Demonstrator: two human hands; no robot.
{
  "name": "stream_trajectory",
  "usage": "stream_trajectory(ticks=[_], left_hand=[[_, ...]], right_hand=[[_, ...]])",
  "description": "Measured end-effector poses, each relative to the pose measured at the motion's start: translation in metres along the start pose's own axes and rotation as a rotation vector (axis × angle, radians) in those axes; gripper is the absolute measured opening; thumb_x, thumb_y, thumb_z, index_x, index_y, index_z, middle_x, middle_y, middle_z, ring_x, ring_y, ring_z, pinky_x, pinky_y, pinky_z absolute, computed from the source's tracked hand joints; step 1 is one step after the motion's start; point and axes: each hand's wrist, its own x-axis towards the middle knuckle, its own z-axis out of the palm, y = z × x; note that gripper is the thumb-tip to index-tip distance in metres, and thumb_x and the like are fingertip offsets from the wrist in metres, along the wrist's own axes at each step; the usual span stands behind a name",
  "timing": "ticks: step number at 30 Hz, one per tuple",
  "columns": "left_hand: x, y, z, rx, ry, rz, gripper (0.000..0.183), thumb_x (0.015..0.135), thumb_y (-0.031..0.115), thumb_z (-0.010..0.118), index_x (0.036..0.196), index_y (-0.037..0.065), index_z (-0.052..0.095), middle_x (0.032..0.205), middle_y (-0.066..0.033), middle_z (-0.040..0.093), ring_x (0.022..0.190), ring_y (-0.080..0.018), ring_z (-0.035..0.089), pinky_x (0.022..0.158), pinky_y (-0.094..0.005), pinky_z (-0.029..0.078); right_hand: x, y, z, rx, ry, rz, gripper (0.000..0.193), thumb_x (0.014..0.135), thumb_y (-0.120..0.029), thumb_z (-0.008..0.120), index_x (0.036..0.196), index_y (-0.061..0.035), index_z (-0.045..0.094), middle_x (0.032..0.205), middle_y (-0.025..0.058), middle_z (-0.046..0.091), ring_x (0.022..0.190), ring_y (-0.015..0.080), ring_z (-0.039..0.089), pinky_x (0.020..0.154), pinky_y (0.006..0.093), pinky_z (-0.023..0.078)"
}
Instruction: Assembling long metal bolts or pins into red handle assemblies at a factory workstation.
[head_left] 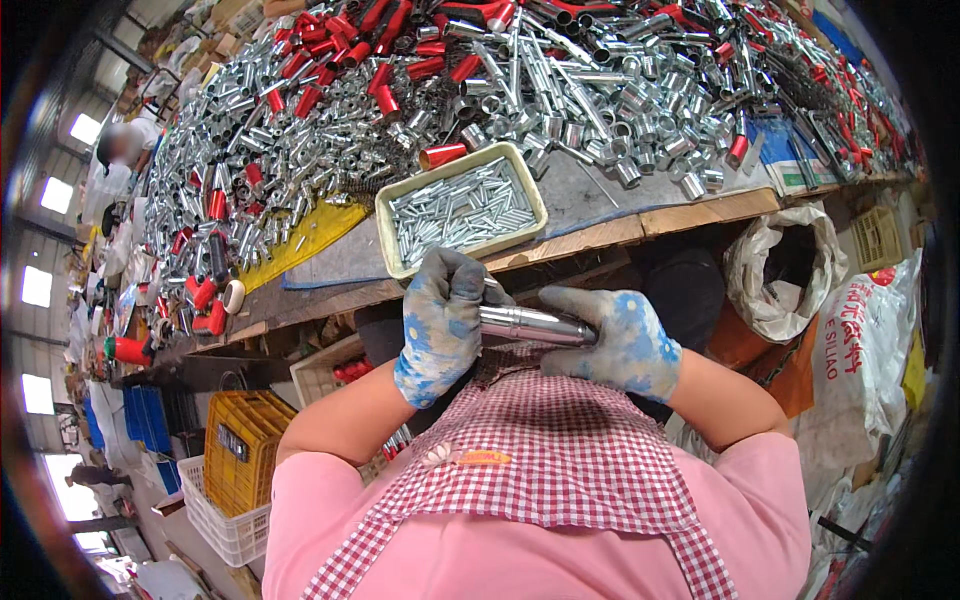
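Note:
A shiny chrome metal tube (pixel 532 325) lies roughly level in front of my apron, between my two hands. My left hand (pixel 440 318), in a blue-flowered glove with grey fingers, is closed around its left end. My right hand (pixel 625 338), gloved alike, grips the right end, thumb above and fingers below. Just beyond my left hand, at the table's edge, stands a cream plastic tray (pixel 385 235) filled with short, thin silver pins (pixel 465 208). The tube's left end is mostly hidden by my left fingers.
A large heap of chrome sockets, tubes and red metal parts (pixel 590 90) covers the table behind the tray. The wooden table edge (pixel 590 238) runs across before me. Yellow (pixel 235 440) and white crates (pixel 225 510) stand at left; an open white sack (pixel 740 260) is at right.

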Motion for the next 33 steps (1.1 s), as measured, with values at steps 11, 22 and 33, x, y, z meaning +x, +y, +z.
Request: stream_trajectory(ticks=[11, 22, 33], left_hand=[[-0.008, 0.003, -0.016, 0.14, 0.087, -0.25, 0.039, 0.097, 0.041, 0.054, 0.094, 0.002, 0.052, 0.076, -0.0076, 0.064, 0.067, -0.0129, 0.06, 0.062, -0.0253, 0.049], [0.0, -0.013, -0.052, 0.039, 0.148, -0.049, 0.03, 0.095, 0.033, 0.058, 0.091, 0.005, 0.049, 0.072, -0.0086, 0.062, 0.06, -0.0157, 0.06, 0.056, -0.0281, 0.052], [-0.02, -0.005, -0.016, 0.091, 0.085, -0.121, 0.03, 0.096, 0.032, 0.057, 0.094, 0.003, 0.049, 0.074, -0.008, 0.061, 0.064, -0.0127, 0.059, 0.06, -0.0256, 0.05]], right_hand=[[-0.013, 0.006, 0.002, -0.199, 0.105, -0.15, 0.054, 0.07, -0.029, 0.079, 0.114, -0.0018, 0.062, 0.093, 0.0201, 0.068, 0.082, 0.0352, 0.067, 0.071, 0.0391, 0.054], [-0.017, 0.009, -0.002, -0.064, 0.219, -0.115, 0.034, 0.068, -0.023, 0.08, 0.094, -0.0019, 0.07, 0.084, 0.0155, 0.068, 0.075, 0.0284, 0.068, 0.067, 0.035, 0.054], [-0.005, 0.001, 0.009, -0.268, -0.054, 0.033, 0.07, 0.073, -0.033, 0.077, 0.128, 0.0022, 0.051, 0.104, 0.0232, 0.065, 0.095, 0.0363, 0.064, 0.082, 0.0406, 0.052]])
